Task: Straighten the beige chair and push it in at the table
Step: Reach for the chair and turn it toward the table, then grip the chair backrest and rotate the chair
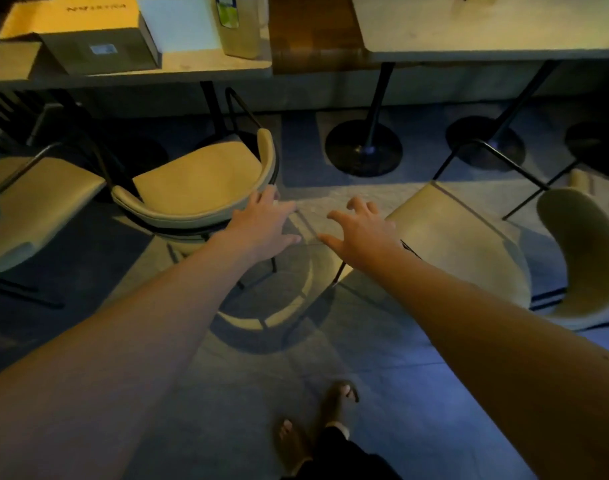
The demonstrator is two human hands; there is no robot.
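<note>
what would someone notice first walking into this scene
Two bare arms reach forward: the left hand is at the curved backrest of a beige chair turned askew by the left table, while the right hand hovers with its fingers spread over the floor. Another beige chair sits at right, and boxes crowd the left table.

The left hand (261, 225) fingertips are hidden behind the beige chair (195, 183) backrest. The right-hand chair (573, 258) and cardboard box (85, 32) are cut by the frame edges; the box's lettering is blurred.
</note>
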